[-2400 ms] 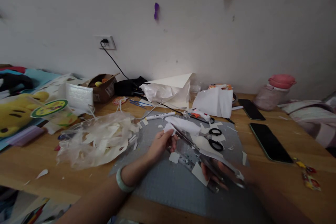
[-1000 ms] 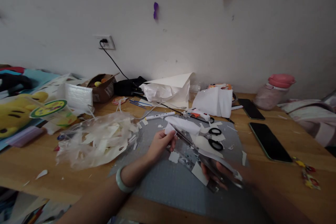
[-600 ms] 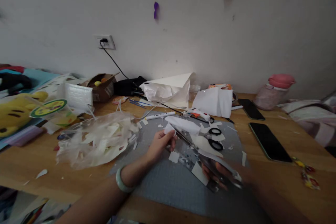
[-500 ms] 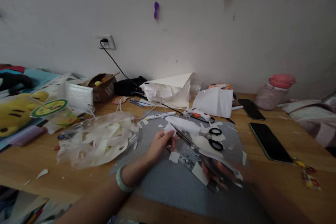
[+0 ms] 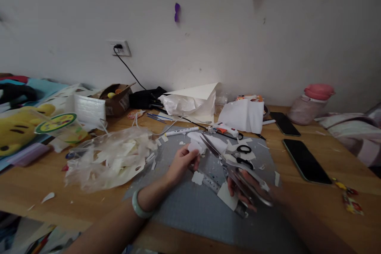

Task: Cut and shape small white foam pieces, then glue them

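My left hand (image 5: 183, 162) pinches a small piece of white paper (image 5: 195, 147) between thumb and fingers, over the grey cutting mat (image 5: 178, 214). My right hand (image 5: 242, 190) grips large metal scissors (image 5: 235, 166), whose blades point up and left beside the paper; the blades look parted. Behind them lie a larger white paper piece (image 5: 216, 142) and a second pair of scissors with black handles (image 5: 244, 149). Beneath my hands are a patterned strip (image 5: 211, 183), a cream paper piece (image 5: 228, 197) and a scalloped white cutout (image 5: 197, 177).
A clear plastic bag of scraps (image 5: 110, 158) lies to the left, near a lidded plastic cup (image 5: 59, 127). Two phones (image 5: 306, 160) and a pink-lidded bottle (image 5: 311, 103) stand or lie at right. At the back are a glue gun (image 5: 228, 129) and a cardboard box (image 5: 116, 99).
The scissors in my right hand have shifted and their blades now show more clearly, raised beside the paper. My left hand has stayed nearly in place, the paper turned slightly.
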The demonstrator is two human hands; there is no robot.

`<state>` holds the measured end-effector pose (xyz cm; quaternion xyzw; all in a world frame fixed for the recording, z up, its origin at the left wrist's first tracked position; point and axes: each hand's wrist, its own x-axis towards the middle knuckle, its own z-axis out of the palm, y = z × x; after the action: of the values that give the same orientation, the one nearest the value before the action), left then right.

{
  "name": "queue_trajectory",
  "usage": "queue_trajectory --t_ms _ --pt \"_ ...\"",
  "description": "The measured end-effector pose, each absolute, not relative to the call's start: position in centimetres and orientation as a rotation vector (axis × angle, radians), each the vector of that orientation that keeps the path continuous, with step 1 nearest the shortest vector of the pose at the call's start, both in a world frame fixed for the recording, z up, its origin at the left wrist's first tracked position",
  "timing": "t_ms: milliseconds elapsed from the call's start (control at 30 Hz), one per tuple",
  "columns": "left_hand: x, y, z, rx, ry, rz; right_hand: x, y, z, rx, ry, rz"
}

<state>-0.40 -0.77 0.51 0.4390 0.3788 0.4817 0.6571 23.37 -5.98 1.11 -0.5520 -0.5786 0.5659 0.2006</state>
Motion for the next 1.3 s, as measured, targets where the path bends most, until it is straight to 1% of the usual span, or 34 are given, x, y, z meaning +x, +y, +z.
queue_trajectory --t_ms 67,100,167,233,333,433,567,700,800,867,967,1167,1300 --pt "-0.4 -0.9 0.5 0.989 0.855 1.073 23.8 -5.3 0.7 -1.575 -1.660 1.627" --pt "-0.3 -1.0 0.5 0.993 0.855 1.057 24.0 -4.9 0.6 -1.605 -1.719 1.560" --pt "-0.1 -1.3 0.5 1.001 0.846 1.029 24.2 -4.4 0.9 -1.653 -1.904 1.259" --pt "0.2 -1.7 0.5 1.001 0.814 1.005 24.1 -4.3 1.3 -1.847 -2.065 0.980" --pt "0.7 -2.5 0.6 1.003 0.765 0.945 23.4 -4.7 1.4 -2.014 -2.184 0.685" --pt "1.1 -2.8 0.7 0.998 0.777 0.900 22.9 -5.0 0.9 -1.966 -2.234 0.499" --pt "0.7 -2.0 0.9 0.999 0.854 0.875 22.9 -5.1 0.5 -1.934 -2.318 0.347" --pt "-0.3 -0.6 1.4 1.044 1.013 0.957 22.5 -5.4 1.2 -1.933 -2.350 0.128" --pt "-0.8 0.1 1.4 1.073 1.093 1.042 20.7 -5.9 1.6 -1.760 -2.349 -0.063" --pt "-0.9 0.4 1.1 1.067 1.092 1.075 18.9 -6.1 1.7 -1.601 -2.408 -0.081" --pt "-0.9 0.5 0.7 1.027 1.047 1.082 16.0 -6.0 1.6 -1.440 -2.566 0.036" --pt "-0.6 0.1 0.6 0.942 1.033 1.139 12.8 -5.0 1.9 -1.435 -2.783 0.134" --pt "-0.5 0.0 0.4 0.923 1.022 1.142 12.8 -4.7 2.1 -1.406 -2.798 0.144"
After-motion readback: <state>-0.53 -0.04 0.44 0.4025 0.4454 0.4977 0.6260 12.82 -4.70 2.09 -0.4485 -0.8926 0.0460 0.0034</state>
